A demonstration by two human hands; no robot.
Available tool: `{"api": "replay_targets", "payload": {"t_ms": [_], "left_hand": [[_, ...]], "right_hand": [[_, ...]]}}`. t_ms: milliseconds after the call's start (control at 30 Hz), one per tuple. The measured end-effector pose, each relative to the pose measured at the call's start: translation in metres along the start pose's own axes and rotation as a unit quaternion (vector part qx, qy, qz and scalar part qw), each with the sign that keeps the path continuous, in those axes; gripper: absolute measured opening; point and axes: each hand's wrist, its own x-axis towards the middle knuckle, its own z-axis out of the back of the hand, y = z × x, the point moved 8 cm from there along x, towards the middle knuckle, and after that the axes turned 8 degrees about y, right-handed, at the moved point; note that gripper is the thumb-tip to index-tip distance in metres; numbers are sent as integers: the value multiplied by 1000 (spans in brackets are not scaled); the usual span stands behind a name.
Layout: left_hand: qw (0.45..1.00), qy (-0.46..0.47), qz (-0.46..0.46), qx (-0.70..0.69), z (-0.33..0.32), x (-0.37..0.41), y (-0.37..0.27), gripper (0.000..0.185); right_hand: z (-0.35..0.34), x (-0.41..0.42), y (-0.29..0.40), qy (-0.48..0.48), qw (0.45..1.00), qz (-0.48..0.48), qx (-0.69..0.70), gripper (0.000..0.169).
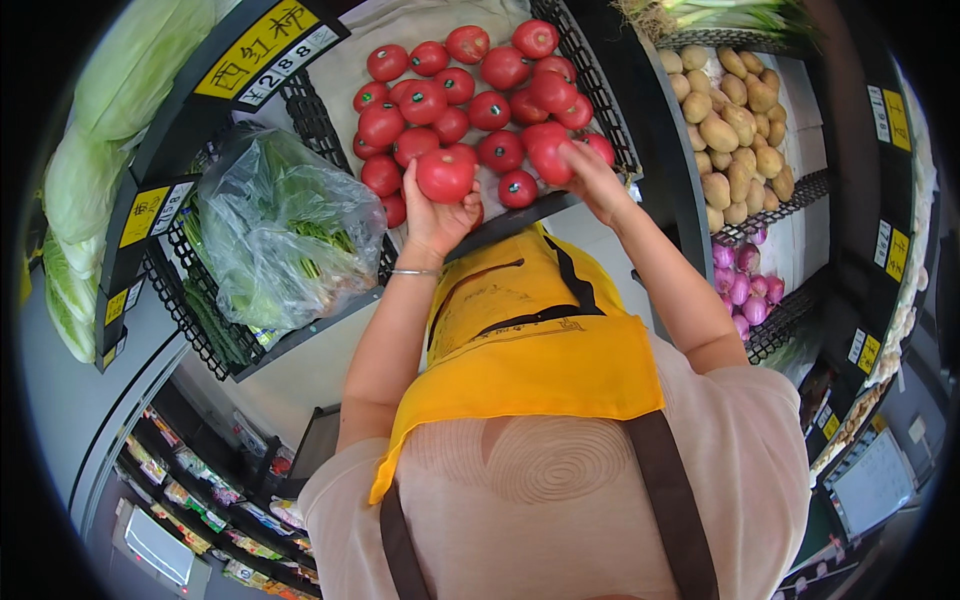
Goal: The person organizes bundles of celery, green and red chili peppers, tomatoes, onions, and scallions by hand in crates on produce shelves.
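Observation:
My left hand [441,225], with a thin bracelet at the wrist, cradles a large red tomato [445,176] from below, stem scar facing up. Part of another tomato shows behind its fingers. My right hand [600,178] has its fingers on the side of a second tomato [550,159] at the near right of the pile. Many red tomatoes [424,103], several bearing small dark stickers, lie before me on a pale cloth liner [330,60] in a black mesh-sided bin [592,67].
To the left, a clear plastic bag of leafy greens [292,225] sits over cucumbers [214,319]. Potatoes [739,127] and purple onions [750,289] fill bins on the right. Chinese cabbages [112,112] stand far left. A yellow price sign [259,49] rises beside the tomatoes.

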Motion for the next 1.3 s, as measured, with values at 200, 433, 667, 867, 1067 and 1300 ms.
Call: {"api": "replay_targets", "payload": {"t_ms": [200,433,667,867,1067,1300], "left_hand": [[998,56,17,-27,-14,-1,9,66],[344,-109,-130,924,-32,15,5,64],[336,-133,-127,924,-15,7,20,71],[371,-251,-321,834,-16,-35,-54,64],[343,-313,-238,853,-3,-6,-88,72],[341,-308,-216,861,2,9,-92,75]], "right_hand": [[-16,-11,1,-32,748,209,-629,67],[-20,-15,-3,-50,737,165,-653,72],[-81,45,71,33,729,272,-628,60],[-150,158,43,66,639,233,-730,68],[-138,168,40,98,705,197,-675,67],[-63,91,11,140,958,-167,188,57]]}}
